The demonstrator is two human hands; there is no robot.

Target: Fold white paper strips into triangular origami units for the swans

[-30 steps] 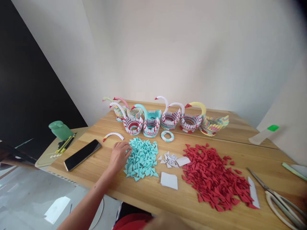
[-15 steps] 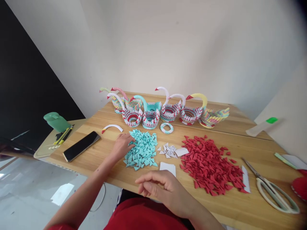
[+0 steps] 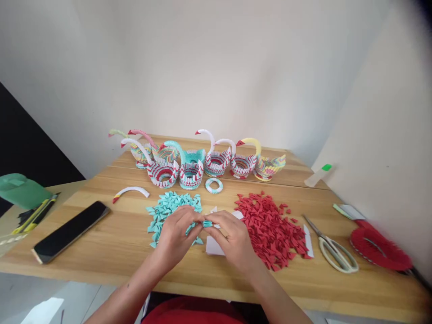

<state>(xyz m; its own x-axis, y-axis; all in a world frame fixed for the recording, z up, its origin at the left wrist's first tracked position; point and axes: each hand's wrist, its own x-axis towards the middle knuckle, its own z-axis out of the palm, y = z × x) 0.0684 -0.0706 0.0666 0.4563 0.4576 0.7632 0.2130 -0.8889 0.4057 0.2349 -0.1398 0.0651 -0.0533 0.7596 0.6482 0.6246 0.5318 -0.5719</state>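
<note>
Between the fingertips of both hands sit small teal folded paper pieces (image 3: 207, 223), pinched from either side. My left hand (image 3: 177, 231) is closed on their left end, over the front of a pile of teal paper triangles (image 3: 168, 204). Closed on the right end is my right hand (image 3: 229, 234), partly covering a white paper sheet (image 3: 214, 246) and some white triangles. How many pieces are joined I cannot tell. A heap of red paper triangles (image 3: 266, 225) lies right of my right hand.
Several paper swans (image 3: 164, 173) stand at the back, with a teal-and-white paper ring (image 3: 213, 185) in front. A curved white neck piece (image 3: 131, 189) and a phone (image 3: 70, 231) lie left. Scissors (image 3: 332, 249) and a red round paper piece (image 3: 380, 247) are right.
My left hand has left the teal pile and come to meet my right hand, which has moved forward. Teal paper pieces now show between them. The view has shifted right.
</note>
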